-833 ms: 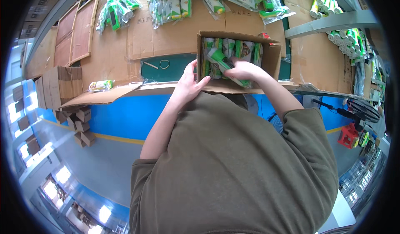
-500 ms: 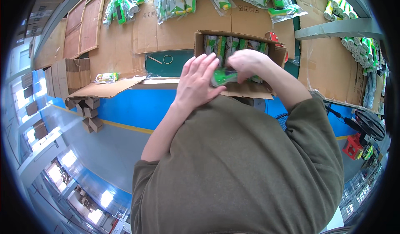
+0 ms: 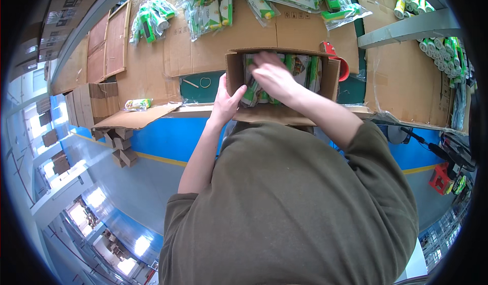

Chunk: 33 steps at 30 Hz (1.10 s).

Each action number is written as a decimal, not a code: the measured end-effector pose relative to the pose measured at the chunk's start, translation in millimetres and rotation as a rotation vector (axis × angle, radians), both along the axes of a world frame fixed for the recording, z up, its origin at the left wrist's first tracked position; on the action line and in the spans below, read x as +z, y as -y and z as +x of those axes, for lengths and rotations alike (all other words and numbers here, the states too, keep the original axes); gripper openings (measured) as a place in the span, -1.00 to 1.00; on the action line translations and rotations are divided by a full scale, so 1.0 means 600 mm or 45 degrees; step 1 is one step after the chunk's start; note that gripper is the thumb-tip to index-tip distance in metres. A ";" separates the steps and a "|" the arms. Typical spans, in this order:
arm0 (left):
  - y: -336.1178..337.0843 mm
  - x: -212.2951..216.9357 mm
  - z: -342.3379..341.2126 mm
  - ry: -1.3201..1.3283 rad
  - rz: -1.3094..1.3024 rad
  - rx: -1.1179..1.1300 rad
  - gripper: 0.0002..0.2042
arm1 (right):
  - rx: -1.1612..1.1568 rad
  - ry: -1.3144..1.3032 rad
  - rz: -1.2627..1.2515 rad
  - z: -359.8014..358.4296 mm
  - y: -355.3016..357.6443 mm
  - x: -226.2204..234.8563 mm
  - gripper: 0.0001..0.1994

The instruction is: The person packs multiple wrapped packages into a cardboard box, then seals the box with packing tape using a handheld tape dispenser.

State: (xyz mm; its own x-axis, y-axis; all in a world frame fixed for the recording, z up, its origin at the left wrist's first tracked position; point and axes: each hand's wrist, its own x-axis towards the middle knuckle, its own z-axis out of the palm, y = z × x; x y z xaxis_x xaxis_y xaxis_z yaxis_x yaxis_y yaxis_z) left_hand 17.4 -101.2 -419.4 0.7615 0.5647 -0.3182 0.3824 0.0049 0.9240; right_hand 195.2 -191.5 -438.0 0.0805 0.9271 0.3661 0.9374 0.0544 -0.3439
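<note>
An open brown cardboard box stood on the cardboard-covered desk just ahead of the person, its flaps spread and its inside packed with upright green-and-white plastic packets set side by side. The left hand lay at the box's nine o'clock side, fingers curled over the left wall and thumb outside it, gripping the cardboard edge. The right hand was down inside the box, palm spread flat over the tops of the packets toward the left half; whether its fingers closed on one packet I cannot tell, since motion blur smeared the fingertips.

At twelve o'clock from the box a loose heap of clear bags with green and white packets sprawled across the desk. At ten o'clock lay a smaller bundle of green tubes in clear wrap. At nine o'clock, near the desk's front edge, a single small pale-green packet rested on a flattened cardboard sheet. Between that and the box, a white stick and a thin ring sat on bare green desk surface. Just beside the box at three o'clock showed a red round roll holder. At two o'clock a grey metal shelf carried rolled green-and-white packs. The desk's front face was blue
</note>
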 end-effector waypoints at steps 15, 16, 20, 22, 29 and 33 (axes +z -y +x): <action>-0.016 -0.005 0.002 0.068 -0.198 0.011 -0.52 | -0.947 -1.642 -0.536 -0.067 -0.010 -0.073 -0.33; -0.021 -0.007 -0.001 0.081 -0.268 0.004 -0.51 | -0.890 -1.624 -0.494 -0.073 -0.006 -0.038 -0.36; -0.018 -0.012 0.001 0.108 -0.433 0.039 -0.47 | -0.762 -1.345 -0.353 -0.107 -0.033 -0.042 -0.49; -0.015 -0.003 0.003 0.115 -0.476 0.075 -0.49 | -0.760 -1.361 -0.476 -0.102 -0.042 -0.043 -0.54; -0.023 -0.036 -0.008 0.144 -0.337 -0.004 -0.48 | -0.795 -1.464 -0.703 -0.086 -0.014 -0.048 -0.45; -0.029 -0.010 -0.002 0.041 -0.214 -0.049 -0.47 | -0.782 -1.310 -0.814 -0.081 -0.027 -0.065 -0.42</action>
